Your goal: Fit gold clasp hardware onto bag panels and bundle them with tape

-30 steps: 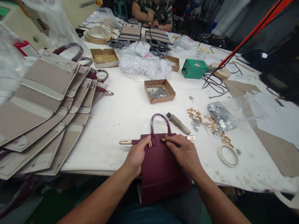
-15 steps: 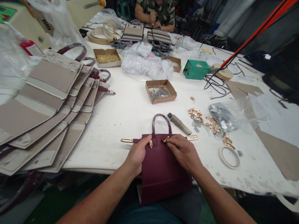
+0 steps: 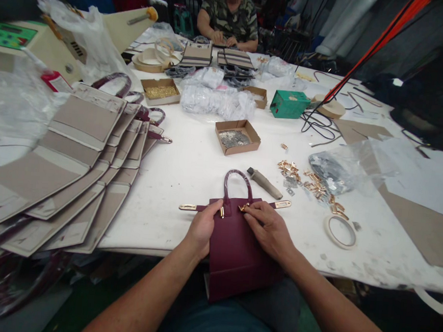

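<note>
Head view, observed from beside the table: a burgundy handbag, smooth and boxy, lies across the near edge, its upper part over the white top and its lower part above the worker's lap. An arched handle in glossy clear film rises from its far side. Left hand grasps the bag's left side, thumb pressed flat beside a cylindrical gold-toned fitting. Right hand pinches a small gold-toned clasp between thumb and fingertips at the bag's upper face, near the handle's right base. Slotted metal plates tip both side straps: left plate, right plate.

Beyond the handle's right side lies a cloth-wrapped tool; farther right, loose gold-toned hardware and a ring of pale tape. A shallow cardboard tray with straight walls holds flat silvery pieces.

Clearance: broad white surface separates the left plate from fanned, stiff beige-lined panels, whose lower corners overhang the near edge. Right side tighter: tool just beside the handle.
</note>
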`<action>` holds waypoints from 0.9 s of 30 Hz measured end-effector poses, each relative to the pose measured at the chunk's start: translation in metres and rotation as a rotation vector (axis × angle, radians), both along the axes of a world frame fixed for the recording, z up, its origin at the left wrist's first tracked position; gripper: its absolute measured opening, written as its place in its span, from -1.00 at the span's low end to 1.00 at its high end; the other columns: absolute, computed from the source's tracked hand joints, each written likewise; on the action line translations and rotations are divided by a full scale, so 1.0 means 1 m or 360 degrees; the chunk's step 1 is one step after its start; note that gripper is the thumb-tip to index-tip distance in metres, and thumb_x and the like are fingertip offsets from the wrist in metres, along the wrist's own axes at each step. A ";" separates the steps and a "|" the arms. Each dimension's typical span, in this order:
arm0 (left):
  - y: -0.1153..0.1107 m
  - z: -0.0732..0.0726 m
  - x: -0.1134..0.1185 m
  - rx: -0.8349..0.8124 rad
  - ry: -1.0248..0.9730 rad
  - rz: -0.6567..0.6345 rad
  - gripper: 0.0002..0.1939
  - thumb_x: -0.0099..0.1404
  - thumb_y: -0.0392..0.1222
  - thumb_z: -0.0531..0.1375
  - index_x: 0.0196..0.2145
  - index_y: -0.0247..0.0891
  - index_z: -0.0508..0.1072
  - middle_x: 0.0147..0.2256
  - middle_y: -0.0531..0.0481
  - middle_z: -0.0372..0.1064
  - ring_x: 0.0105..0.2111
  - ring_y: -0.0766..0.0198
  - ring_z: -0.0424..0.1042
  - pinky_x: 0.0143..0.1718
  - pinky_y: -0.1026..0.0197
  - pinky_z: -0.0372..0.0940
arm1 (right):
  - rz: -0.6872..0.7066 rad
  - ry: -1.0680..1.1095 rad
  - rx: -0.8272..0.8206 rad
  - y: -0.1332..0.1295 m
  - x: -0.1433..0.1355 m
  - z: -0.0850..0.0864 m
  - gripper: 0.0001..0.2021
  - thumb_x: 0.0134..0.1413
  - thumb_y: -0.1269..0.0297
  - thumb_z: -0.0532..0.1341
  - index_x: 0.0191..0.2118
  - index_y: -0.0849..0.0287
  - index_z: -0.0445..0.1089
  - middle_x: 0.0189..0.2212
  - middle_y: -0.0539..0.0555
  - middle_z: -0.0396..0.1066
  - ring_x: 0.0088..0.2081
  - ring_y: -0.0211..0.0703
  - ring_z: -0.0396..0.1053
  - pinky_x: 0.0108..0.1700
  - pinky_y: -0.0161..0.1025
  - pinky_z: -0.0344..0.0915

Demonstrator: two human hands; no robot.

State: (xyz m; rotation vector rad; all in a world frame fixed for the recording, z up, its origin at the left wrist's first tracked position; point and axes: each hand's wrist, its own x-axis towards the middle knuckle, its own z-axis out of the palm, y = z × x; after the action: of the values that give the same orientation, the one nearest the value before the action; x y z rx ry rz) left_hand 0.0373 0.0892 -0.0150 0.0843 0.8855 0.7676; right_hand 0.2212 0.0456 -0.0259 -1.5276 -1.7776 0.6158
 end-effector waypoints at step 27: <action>-0.002 -0.007 -0.003 0.0054 0.0014 0.0018 -0.75 0.30 -0.18 0.30 -0.17 -0.42 0.64 -0.26 -0.24 0.65 -0.26 -0.01 0.66 -0.11 0.00 0.55 | 0.0095 0.0158 -0.0337 0.032 0.014 0.013 -0.82 0.22 0.25 0.34 -0.08 0.07 0.61 -0.27 0.07 0.61 -0.41 -0.13 0.54 -0.35 -0.16 0.53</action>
State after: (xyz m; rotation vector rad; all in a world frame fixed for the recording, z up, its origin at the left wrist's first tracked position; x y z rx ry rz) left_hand 0.0339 0.0868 -0.0225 0.1128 0.8820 0.7934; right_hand 0.2357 0.0773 -0.0129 -1.5576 -1.7320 0.9191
